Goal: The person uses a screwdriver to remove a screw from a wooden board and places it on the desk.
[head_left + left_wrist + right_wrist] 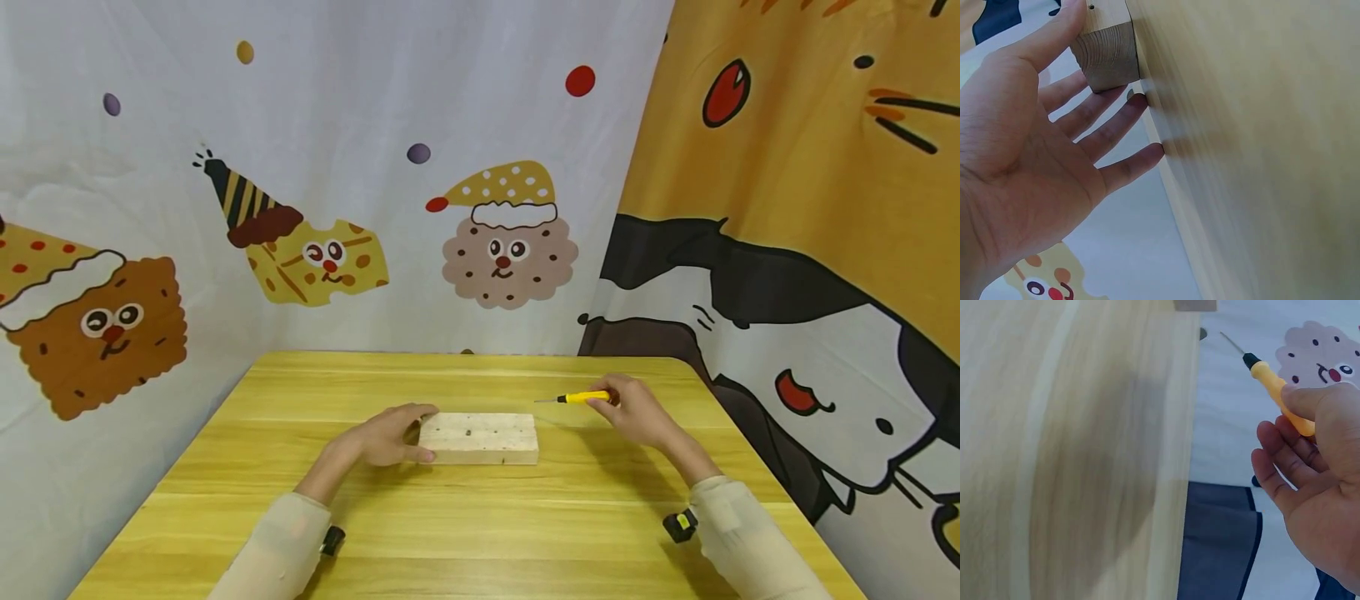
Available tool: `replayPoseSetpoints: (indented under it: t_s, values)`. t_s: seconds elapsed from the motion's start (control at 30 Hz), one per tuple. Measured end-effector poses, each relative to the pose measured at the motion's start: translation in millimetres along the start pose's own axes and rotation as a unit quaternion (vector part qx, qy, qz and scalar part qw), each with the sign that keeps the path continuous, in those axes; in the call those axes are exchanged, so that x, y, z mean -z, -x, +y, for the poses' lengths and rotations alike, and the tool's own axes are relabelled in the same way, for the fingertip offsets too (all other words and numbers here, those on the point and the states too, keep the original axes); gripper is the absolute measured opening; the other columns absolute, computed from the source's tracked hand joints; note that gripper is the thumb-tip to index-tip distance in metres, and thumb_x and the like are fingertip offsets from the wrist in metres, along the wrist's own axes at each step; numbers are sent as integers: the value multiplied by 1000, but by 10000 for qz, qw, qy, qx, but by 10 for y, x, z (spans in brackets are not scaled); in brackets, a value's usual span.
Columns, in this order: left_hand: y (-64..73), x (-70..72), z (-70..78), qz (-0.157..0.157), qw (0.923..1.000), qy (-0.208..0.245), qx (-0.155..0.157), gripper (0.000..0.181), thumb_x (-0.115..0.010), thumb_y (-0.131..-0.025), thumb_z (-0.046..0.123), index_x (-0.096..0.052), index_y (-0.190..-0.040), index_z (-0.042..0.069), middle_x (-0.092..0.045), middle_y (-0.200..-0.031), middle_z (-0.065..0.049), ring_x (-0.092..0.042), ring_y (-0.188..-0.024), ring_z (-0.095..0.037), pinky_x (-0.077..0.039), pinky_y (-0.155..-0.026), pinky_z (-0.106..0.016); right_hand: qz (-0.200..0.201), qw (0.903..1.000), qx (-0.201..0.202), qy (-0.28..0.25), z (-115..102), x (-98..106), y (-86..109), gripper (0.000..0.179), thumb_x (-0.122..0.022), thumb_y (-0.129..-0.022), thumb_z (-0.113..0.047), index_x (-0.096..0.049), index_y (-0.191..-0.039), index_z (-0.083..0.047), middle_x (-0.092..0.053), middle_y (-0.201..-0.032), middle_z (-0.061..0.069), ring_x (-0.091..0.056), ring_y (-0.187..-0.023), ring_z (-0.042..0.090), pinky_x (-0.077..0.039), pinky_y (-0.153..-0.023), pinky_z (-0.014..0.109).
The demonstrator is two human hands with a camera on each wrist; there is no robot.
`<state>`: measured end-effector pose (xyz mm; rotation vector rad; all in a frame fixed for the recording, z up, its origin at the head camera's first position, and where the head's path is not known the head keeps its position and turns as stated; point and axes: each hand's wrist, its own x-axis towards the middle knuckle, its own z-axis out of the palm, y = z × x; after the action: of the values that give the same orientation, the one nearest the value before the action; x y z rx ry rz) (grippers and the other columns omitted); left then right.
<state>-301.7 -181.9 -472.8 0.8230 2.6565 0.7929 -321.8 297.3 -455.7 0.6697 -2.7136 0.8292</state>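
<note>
A pale wooden block lies lengthwise across the middle of the table, small dark holes or spots on its top. My left hand holds its left end, thumb at the near side and fingers at the far side. The left wrist view shows the block's end grain between thumb and fingers. Beyond the block's right end, my right hand pinches a screwdriver by its yellow handle. Its thin metal shaft points left, apart from the block. In the right wrist view the screwdriver has a black collar.
The wooden table has a yellowish grain. Behind it hangs a white curtain printed with cartoon biscuits and cheese. An orange cartoon-cat curtain hangs on the right. Small black devices sit at both wrists.
</note>
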Motion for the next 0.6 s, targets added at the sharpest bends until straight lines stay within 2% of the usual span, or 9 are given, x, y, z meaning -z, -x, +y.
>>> replayPoseSetpoints:
  t_s: [0.2,0.37,0.6]
  values:
    - [9,-13,3,5,10000,38,15,88,-81,-106,44,-41,-173,3,-49,-175,-23,-50,-159,-48,-44,-130,-69,168,9993,134,-290,-128,-4,-45,15,-82,-105,-13,-81,-118,-5,-79,-107,8,-70,-85,7,-62,-72,24]
    - [9,-19,13,41,10000,53,-3,88,-82,-105,44,-42,-172,1,-51,-173,-23,-53,-158,-47,-45,-130,-68,111,9956,43,-929,-286,-10,-97,15,-82,-106,-17,-81,-117,-7,-82,-108,10,-71,-85,8,-61,-70,24]
    - [11,-21,16,57,10000,49,-16,88,-81,-106,43,-42,-172,1,-49,-174,-24,-53,-158,-48,-45,-130,-68,-86,9865,-162,-1629,-501,-55,-192,21,-83,-106,-23,-80,-118,-7,-82,-110,12,-78,-93,21,-63,-75,22]
